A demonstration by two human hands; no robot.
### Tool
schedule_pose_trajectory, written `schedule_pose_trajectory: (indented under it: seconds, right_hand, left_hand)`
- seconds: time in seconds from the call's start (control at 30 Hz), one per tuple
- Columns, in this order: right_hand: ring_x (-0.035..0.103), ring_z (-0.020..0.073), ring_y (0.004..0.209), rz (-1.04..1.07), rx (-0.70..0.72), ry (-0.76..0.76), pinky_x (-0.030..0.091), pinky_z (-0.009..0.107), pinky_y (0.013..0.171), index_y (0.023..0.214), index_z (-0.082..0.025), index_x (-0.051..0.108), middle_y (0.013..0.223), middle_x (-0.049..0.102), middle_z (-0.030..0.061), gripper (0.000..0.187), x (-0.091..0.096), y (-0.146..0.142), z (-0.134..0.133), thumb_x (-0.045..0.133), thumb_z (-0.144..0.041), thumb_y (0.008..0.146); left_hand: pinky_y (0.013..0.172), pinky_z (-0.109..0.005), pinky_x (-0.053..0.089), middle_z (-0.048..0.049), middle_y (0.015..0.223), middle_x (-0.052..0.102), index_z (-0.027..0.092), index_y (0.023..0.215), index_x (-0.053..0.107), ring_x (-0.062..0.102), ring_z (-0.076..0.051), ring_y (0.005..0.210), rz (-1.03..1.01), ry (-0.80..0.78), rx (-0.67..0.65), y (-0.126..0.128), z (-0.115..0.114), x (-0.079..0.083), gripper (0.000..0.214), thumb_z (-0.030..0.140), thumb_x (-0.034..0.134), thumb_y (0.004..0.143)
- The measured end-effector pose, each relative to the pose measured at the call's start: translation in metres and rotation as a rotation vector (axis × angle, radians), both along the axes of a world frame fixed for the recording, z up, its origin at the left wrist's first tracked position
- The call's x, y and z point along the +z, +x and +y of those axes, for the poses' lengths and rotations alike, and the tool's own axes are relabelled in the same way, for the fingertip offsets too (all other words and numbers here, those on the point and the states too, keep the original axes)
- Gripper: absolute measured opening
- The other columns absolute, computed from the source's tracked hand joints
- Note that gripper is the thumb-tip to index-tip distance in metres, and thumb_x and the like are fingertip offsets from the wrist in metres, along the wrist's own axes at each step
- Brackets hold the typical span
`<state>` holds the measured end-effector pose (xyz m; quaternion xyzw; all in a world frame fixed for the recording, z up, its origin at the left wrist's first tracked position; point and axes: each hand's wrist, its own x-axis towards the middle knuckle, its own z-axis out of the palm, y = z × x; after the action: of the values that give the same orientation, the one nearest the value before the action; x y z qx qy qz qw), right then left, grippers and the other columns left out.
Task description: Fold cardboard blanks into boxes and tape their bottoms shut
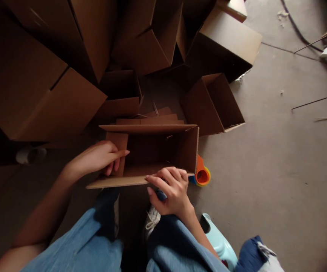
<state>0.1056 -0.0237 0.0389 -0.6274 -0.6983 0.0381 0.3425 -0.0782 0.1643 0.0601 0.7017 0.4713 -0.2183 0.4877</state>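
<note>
An open cardboard box (188,151) stands in front of my legs, its dark inside facing up. My left hand (105,155) lies on the box's short left end flap (121,141), which is folded inward. Its thumb is stretched out and the other fingers are loosely bent over the flap. At the near side, my right hand (170,185) pinches the long flap (118,182), fingers over the edge and thumb below. The far long flap (149,128) leans outward. Beside the box's right end, an orange, yellow and blue object (202,174) with a round hollow end is partly hidden.
Several large cardboard boxes (47,98) crowd the left and back. A smaller open box (213,104) lies tilted at right. A light-blue plastic stool (220,241) and dark-blue cloth (250,255) are by my right leg. Thin rods (318,101) cross the concrete floor's right edge.
</note>
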Motion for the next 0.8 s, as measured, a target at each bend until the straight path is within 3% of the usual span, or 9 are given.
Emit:
schedule_pose_trajectory:
  seconds: [0.2, 0.37, 0.43, 0.53, 0.6, 0.63, 0.73, 0.8]
  right_hand:
    - [0.065, 0.0141, 0.076, 0.032, 0.037, 0.081, 0.043, 0.031, 0.074, 0.106, -0.019, 0.072, 0.085, 0.076, 0.0009, 0.025, -0.001, -0.001, -0.003, 0.057, -0.032, 0.092]
    - [0.073, 0.0162, 0.097, -0.025, 0.050, 0.136, 0.049, 0.031, 0.093, 0.116, -0.018, 0.071, 0.106, 0.079, 0.0032, 0.029, 0.014, 0.008, -0.008, 0.056, -0.015, 0.091]
    - [0.073, 0.0192, 0.096, 0.009, -0.069, 0.188, 0.050, 0.036, 0.092, 0.111, -0.021, 0.072, 0.101, 0.079, 0.0029, 0.028, 0.021, 0.020, -0.009, 0.054, -0.013, 0.090]
    - [0.067, 0.0185, 0.077, 0.232, -0.438, 0.252, 0.050, 0.034, 0.073, 0.089, -0.023, 0.069, 0.080, 0.071, 0.0010, 0.015, 0.025, 0.048, -0.008, 0.055, -0.021, 0.094]
    - [0.056, 0.0145, 0.064, 0.436, -0.627, 0.149, 0.044, 0.028, 0.062, 0.078, -0.023, 0.060, 0.069, 0.059, -0.0019, 0.020, 0.024, 0.067, -0.004, 0.058, -0.032, 0.095]
    - [0.051, 0.0130, 0.060, 0.519, -0.646, 0.036, 0.041, 0.026, 0.058, 0.075, -0.022, 0.057, 0.066, 0.054, -0.0032, 0.025, 0.022, 0.075, -0.001, 0.061, -0.038, 0.094]
    - [0.039, 0.0102, 0.056, 0.649, -0.494, -0.316, 0.033, 0.024, 0.053, 0.070, -0.022, 0.049, 0.061, 0.043, -0.0061, 0.036, 0.013, 0.088, 0.009, 0.066, -0.046, 0.090]
    - [0.034, 0.0094, 0.056, 0.666, -0.384, -0.419, 0.029, 0.024, 0.052, 0.067, -0.022, 0.043, 0.060, 0.037, -0.0068, 0.039, 0.008, 0.088, 0.012, 0.062, -0.046, 0.091]
  left_hand:
    - [0.056, -0.028, 0.042, -0.0024, 0.052, 0.068, 0.021, 0.061, 0.069, 0.066, -0.019, 0.053, 0.081, 0.095, 0.045, 0.009, -0.004, -0.004, 0.053, 0.061, 0.047, 0.089]
    - [0.057, -0.028, 0.041, -0.0013, 0.051, 0.068, 0.021, 0.052, 0.064, 0.066, -0.017, 0.053, 0.156, 0.165, 0.028, 0.015, -0.003, 0.003, 0.053, 0.057, 0.048, 0.089]
    - [0.057, -0.028, 0.040, -0.0003, 0.051, 0.068, 0.022, 0.053, 0.064, 0.066, -0.017, 0.053, 0.139, 0.180, 0.021, 0.015, -0.003, 0.003, 0.054, 0.058, 0.049, 0.089]
    - [0.055, -0.027, 0.039, 0.0004, 0.050, 0.068, 0.022, 0.053, 0.065, 0.065, -0.016, 0.052, 0.101, 0.174, -0.005, 0.012, -0.004, 0.001, 0.056, 0.065, 0.052, 0.086]
    - [0.054, -0.028, 0.038, 0.0006, 0.050, 0.067, 0.022, 0.051, 0.065, 0.064, -0.015, 0.051, 0.092, 0.171, -0.022, 0.010, -0.003, -0.001, 0.057, 0.067, 0.055, 0.084]
    - [0.053, -0.028, 0.038, 0.0008, 0.050, 0.067, 0.022, 0.051, 0.065, 0.063, -0.015, 0.051, 0.091, 0.174, -0.030, 0.009, -0.003, -0.001, 0.056, 0.066, 0.055, 0.084]
    - [0.053, -0.027, 0.038, 0.0013, 0.048, 0.067, 0.022, 0.049, 0.063, 0.063, -0.015, 0.049, 0.103, 0.196, -0.038, 0.009, 0.000, -0.002, 0.053, 0.059, 0.055, 0.086]
    - [0.053, -0.027, 0.038, 0.0014, 0.048, 0.066, 0.022, 0.048, 0.062, 0.063, -0.014, 0.049, 0.105, 0.202, -0.033, 0.009, 0.002, -0.002, 0.050, 0.055, 0.055, 0.086]
